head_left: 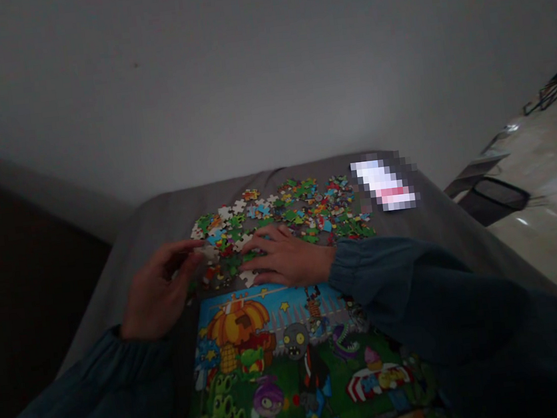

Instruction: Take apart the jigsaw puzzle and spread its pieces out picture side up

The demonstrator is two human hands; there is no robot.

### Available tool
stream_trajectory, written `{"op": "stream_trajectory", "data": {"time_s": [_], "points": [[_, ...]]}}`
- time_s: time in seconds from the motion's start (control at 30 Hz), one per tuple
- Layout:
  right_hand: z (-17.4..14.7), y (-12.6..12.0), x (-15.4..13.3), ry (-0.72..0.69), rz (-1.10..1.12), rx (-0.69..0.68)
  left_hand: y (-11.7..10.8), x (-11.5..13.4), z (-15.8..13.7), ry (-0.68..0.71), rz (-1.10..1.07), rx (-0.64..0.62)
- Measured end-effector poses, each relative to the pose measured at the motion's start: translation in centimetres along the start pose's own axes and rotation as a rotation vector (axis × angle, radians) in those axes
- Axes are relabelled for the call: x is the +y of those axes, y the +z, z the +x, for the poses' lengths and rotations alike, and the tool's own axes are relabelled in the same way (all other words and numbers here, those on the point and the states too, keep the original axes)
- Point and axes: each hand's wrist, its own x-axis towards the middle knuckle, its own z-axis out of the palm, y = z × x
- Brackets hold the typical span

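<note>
Loose jigsaw puzzle pieces [292, 215] lie in a wide heap, some picture side up in green, red and blue, others showing pale backs. At the heap's left edge, my left hand [155, 293] has thumb and index finger closed around a pale puzzle piece [209, 252]; the grip is dim and slightly blurred. My right hand [288, 256] rests palm down over the near pieces, fingers spread and pointing left. Directly below the hands lies a colourful cartoon picture [287, 369] with a pumpkin and a zombie figure, partly covered by my right sleeve.
Everything lies on a grey cloth-covered surface [137, 252] that meets a plain wall [243, 72]. A lit phone [385, 185], blurred out, sits at the back right. Beyond the right edge is a shiny floor [552, 225] with a dark-framed object [501, 194].
</note>
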Motion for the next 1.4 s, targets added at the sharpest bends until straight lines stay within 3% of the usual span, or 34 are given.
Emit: {"op": "stream_trajectory", "data": {"time_s": [0.1, 0.2, 0.33, 0.57, 0.73, 0.87, 1.0, 1.2, 1.4], "points": [[0.0, -0.3, 0.0, 0.030, 0.053, -0.001, -0.5, 0.0, -0.1, 0.183, 0.122, 0.043], [0.0, -0.6, 0.3, 0.068, 0.186, 0.046, -0.7, 0.0, -0.1, 0.367, 0.148, -0.073], [0.0, -0.7, 0.6, 0.066, 0.342, 0.100, -1.2, 0.1, 0.0, 0.448, 0.160, -0.175], [-0.3, -0.8, 0.3, -0.029, 0.250, 0.115, -3.0, 0.2, 0.3, 0.342, 0.238, -0.048], [-0.1, -0.3, 0.4, 0.090, 0.058, 0.227, -3.9, -1.3, 1.0, 0.265, 0.311, -0.104], [0.0, 0.2, 0.7, 0.111, -0.030, 0.125, -4.6, -2.8, 1.3, 0.237, 0.316, -0.102], [0.2, 0.2, 0.7, 0.108, -0.010, 0.122, -3.6, -3.1, 2.2, 0.130, 0.315, 0.064], [0.2, 0.0, 0.8, 0.072, 0.036, 0.291, -0.7, -3.0, 4.9, 0.046, 0.324, -0.080], [0.1, -0.1, 0.6, -0.018, 0.015, 0.334, -0.6, -3.8, 4.9, 0.016, 0.310, -0.111]]}}
